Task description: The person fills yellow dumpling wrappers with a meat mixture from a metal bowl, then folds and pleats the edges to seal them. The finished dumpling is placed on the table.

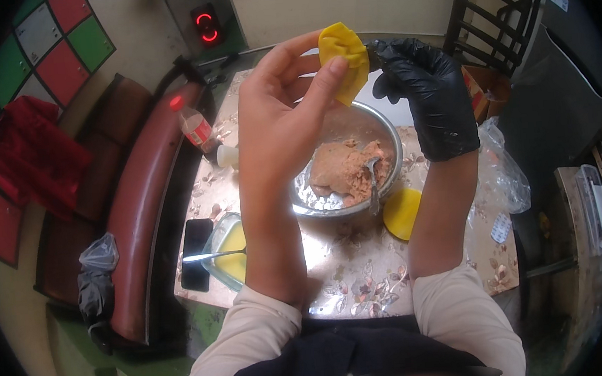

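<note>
My bare left hand (288, 111) is raised above the table and pinches a folded yellow dumpling wrapper (344, 59) between thumb and fingers. My right hand (428, 97), in a black glove, pinches the wrapper's right edge. Below them stands a metal bowl (389, 135) holding brownish minced filling (345, 170) and a spoon (373, 182). A stack of round yellow wrappers (402, 212) lies to the right of the bowl.
A glass dish (227, 254) of yellow liquid with a spoon and a dark phone (197, 263) sit at the table's left edge. A red-capped bottle (193, 126) and a small white bottle (226, 155) stand further back. Clear plastic bag (501, 172) at right; brown bench at left.
</note>
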The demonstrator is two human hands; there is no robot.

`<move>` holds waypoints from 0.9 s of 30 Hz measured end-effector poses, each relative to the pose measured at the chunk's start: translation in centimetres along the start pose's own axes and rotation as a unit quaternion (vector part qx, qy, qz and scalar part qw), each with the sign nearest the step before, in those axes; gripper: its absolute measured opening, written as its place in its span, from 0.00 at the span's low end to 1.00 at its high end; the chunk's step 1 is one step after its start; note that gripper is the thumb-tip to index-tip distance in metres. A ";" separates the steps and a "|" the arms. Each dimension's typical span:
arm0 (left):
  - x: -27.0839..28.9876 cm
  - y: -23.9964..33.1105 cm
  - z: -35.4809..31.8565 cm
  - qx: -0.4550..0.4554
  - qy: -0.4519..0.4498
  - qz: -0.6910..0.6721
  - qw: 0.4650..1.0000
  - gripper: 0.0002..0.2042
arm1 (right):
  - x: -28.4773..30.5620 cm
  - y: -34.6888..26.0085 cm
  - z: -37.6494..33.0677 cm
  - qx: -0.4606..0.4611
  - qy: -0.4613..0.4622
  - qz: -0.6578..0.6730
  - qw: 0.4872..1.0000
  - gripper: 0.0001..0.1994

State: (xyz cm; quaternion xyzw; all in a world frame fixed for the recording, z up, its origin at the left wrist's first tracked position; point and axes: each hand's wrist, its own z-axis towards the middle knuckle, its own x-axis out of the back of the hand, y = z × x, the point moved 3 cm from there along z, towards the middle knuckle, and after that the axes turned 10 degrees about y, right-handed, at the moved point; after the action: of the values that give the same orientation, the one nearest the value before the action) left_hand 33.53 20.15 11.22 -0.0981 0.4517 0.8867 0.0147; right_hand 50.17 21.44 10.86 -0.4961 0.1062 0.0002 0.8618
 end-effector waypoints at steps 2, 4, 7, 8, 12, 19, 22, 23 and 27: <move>0.1 0.0 0.0 -0.005 0.009 -0.004 1.000 0.21 | 0.0 -0.1 0.1 0.003 -0.011 -0.008 1.000 0.10; 0.2 0.0 0.0 -0.008 0.015 -0.004 1.000 0.21 | 0.0 -0.1 0.1 0.003 -0.026 -0.005 1.000 0.10; 0.2 -0.1 0.1 -0.009 0.015 0.000 1.000 0.21 | -0.1 0.0 -0.1 0.001 -0.029 -0.005 1.000 0.10; 0.2 -0.1 0.1 -0.008 0.013 0.001 1.000 0.21 | -0.1 0.1 -0.1 -0.004 -0.023 -0.009 1.000 0.10; 0.1 0.0 0.1 0.000 0.010 0.001 1.000 0.21 | -0.2 0.2 0.0 -0.017 -0.012 -0.022 1.000 0.10; -0.1 0.2 -0.1 0.007 0.015 -0.002 1.000 0.21 | -0.3 0.4 0.0 -0.003 -0.014 -0.008 1.000 0.10; -0.2 0.2 -0.1 0.000 0.004 -0.006 1.000 0.21 | -0.4 0.5 0.0 -0.001 -0.012 -0.002 1.000 0.10; -0.2 0.1 -0.1 0.000 0.004 -0.007 1.000 0.21 | -0.5 0.5 -0.1 -0.001 -0.010 0.002 1.000 0.10; -0.1 0.0 0.0 -0.002 0.005 -0.007 1.000 0.21 | -0.5 0.3 -0.2 0.010 -0.001 -0.020 1.000 0.10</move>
State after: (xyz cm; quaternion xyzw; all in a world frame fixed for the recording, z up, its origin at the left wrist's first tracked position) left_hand 33.66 20.12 11.26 -0.1060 0.4495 0.8868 0.0181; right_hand 49.60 21.48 10.59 -0.4891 0.0954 -0.0175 0.8668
